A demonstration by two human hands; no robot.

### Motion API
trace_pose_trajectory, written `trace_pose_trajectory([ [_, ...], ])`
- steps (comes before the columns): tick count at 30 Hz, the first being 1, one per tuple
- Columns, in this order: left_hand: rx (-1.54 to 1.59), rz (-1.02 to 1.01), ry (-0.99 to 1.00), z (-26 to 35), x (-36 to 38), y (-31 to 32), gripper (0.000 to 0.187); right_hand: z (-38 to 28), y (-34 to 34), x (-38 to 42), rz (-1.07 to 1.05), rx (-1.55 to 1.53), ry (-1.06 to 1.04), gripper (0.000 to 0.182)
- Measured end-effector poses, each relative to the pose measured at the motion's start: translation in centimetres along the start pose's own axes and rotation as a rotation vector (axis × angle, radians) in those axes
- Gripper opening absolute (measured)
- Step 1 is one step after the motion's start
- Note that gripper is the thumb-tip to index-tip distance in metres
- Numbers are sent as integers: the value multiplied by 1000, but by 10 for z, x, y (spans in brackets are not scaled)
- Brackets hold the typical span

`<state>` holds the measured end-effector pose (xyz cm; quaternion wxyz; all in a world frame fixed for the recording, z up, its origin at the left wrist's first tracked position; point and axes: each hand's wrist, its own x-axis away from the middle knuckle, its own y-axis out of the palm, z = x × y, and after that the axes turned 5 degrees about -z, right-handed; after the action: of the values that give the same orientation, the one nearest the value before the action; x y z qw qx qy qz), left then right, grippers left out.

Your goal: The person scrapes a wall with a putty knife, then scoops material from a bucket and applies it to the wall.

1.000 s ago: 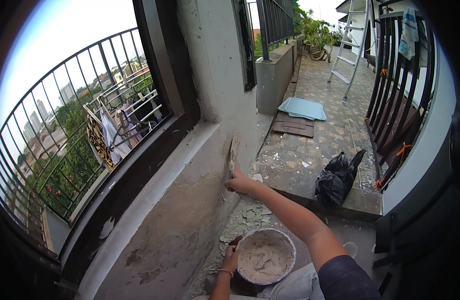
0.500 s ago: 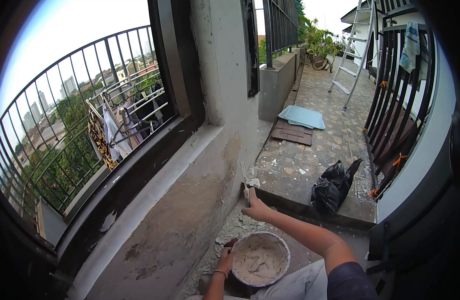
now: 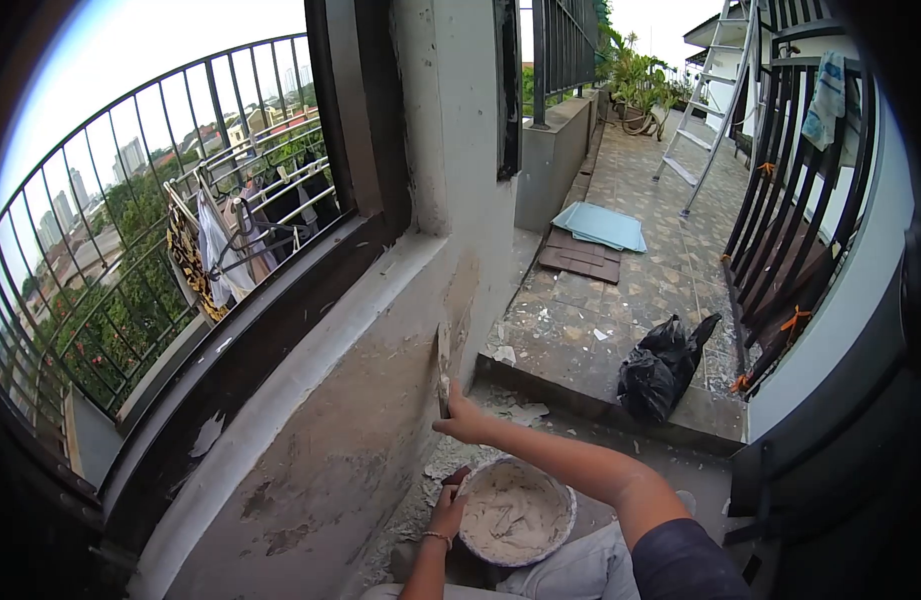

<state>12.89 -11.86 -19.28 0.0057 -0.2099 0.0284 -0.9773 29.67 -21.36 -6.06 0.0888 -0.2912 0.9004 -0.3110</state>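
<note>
My right hand [image 3: 465, 417] is closed around the handle of a putty-smeared putty knife [image 3: 444, 352]. Its blade points up and lies against or very close to the worn lower wall [image 3: 381, 375]. My left hand [image 3: 449, 512] grips the left rim of a round bowl [image 3: 571, 508], which rests by my lap and tilts slightly. Pale, creamy putty [image 3: 511, 515] with stir marks fills much of the bowl. By the left fingertips a dark reddish-brown piece shows, too small to name.
Rubble and flakes [image 3: 461, 450] lie along the wall's foot. Beyond a step [image 3: 581, 400] are a black plastic bag [image 3: 666, 370], blue sheets [image 3: 603, 227] on brown boards [image 3: 579, 258], and a ladder [image 3: 703, 130]. A window ledge [image 3: 311, 370] runs left; a dark gate [image 3: 806, 190] stands right.
My right hand has moved left with the putty knife, from near the step to the wall face. My left hand still holds the bowl. The view has shifted slightly.
</note>
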Motion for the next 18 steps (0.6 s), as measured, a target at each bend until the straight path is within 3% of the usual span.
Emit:
trace_pose_trajectory([
  [1,-39,1,53,-5,-2,-2,35,1,11,16,-61,9,44,92],
  [3,-25,1,108,0,3,-1,34,-9,14,47,-165,-28,133,100],
  [6,-66,-16,89,2,3,-4,36,-2,18,67,-39,-33,63,95],
  [7,-91,-28,65,2,2,-4,37,-14,7,65,-70,-33,174,88],
  [11,-23,-42,35,1,0,-4,34,-41,-42,38,162,-61,106,86],
  [15,-13,-32,52,-17,-12,-2,33,-42,-71,-13,250,-26,55,90],
  [18,-78,1,76,-22,-16,-6,34,-46,-55,-29,123,-168,19,94],
])
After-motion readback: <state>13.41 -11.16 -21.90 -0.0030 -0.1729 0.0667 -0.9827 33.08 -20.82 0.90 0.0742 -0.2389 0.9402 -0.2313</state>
